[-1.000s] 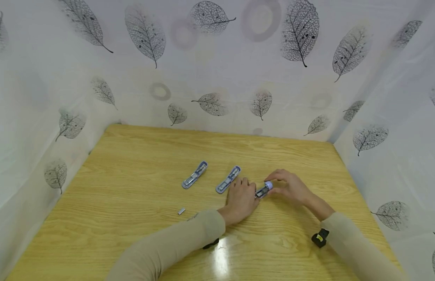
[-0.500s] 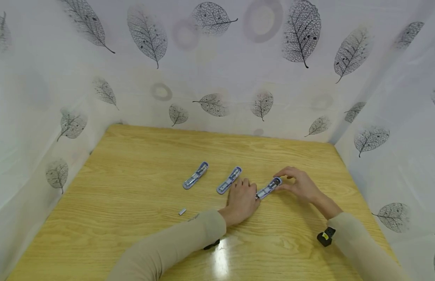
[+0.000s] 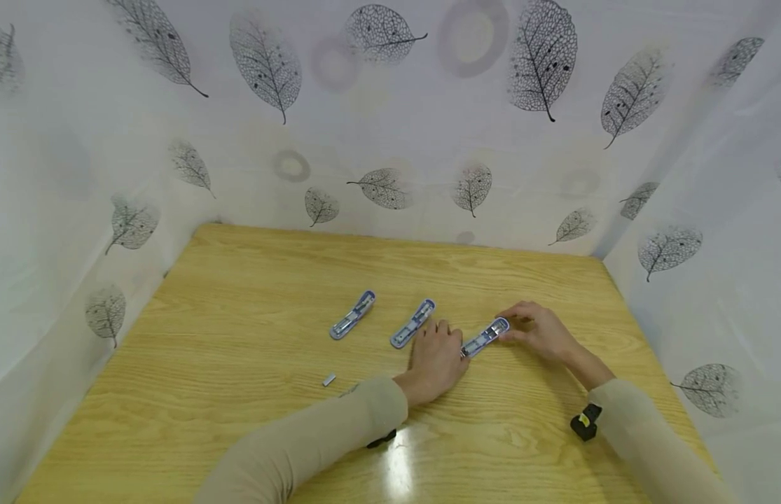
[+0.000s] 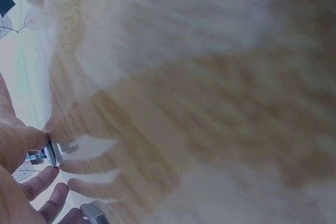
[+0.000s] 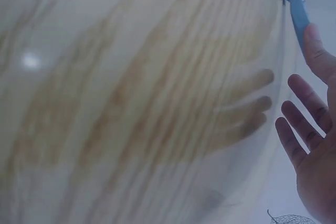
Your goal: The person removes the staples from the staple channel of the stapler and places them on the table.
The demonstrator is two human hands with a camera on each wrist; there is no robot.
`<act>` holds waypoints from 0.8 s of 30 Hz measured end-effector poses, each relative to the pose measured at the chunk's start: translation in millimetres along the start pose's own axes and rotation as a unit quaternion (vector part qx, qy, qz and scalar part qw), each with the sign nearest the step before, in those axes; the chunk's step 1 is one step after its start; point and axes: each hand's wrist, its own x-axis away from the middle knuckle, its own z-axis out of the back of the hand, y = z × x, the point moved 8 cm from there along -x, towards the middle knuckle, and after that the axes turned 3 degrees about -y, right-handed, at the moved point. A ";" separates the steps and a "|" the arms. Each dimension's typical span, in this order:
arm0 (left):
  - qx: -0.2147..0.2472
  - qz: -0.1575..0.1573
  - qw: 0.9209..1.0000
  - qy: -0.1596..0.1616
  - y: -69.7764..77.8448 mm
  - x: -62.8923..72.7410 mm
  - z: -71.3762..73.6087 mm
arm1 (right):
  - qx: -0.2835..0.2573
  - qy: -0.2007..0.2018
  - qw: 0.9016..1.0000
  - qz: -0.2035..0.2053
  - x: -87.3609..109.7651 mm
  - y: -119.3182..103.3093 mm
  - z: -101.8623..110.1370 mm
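Observation:
A small lavender-blue stapler (image 3: 483, 337) lies spread out at a slant on the wooden table, its metal inside facing up. My left hand (image 3: 437, 353) pinches its near end between thumb and forefinger; the left wrist view shows that end of the stapler (image 4: 51, 153) edge-on. At the far end, my right hand (image 3: 543, 334) holds the tip with thumb and forefinger, while its other fingers (image 5: 310, 106) are spread in the right wrist view. Left of my hands, two similar opened staplers lie parallel, a middle stapler (image 3: 412, 323) and a left stapler (image 3: 352, 315).
A short grey strip (image 3: 329, 379), like a stick of staples, lies on the table (image 3: 239, 336) left of my left forearm. White sheeting (image 3: 390, 126) with a leaf print stands around the table's back and sides.
My right hand has swung the folded part of the stapler up and outward, so it now lies extended. That hand has shifted right; my left hand stays in place.

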 end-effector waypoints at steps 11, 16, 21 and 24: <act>0.005 0.010 1.000 -0.011 -2.2 -1.6 -0.9 | -0.085 0.032 0.993 -0.080 7.5 -19.2 21.3; 0.012 0.006 1.000 -0.005 -1.9 -1.0 -0.2 | -0.160 0.025 0.978 -0.135 12.6 -25.7 21.2; 0.004 0.006 1.000 -0.008 -1.3 0.3 -1.6 | -0.258 -0.001 0.948 -0.188 15.6 -28.6 11.2; 0.004 0.006 1.000 -0.010 -1.1 0.3 -2.3 | -0.289 -0.023 0.931 -0.222 17.6 -30.1 1.3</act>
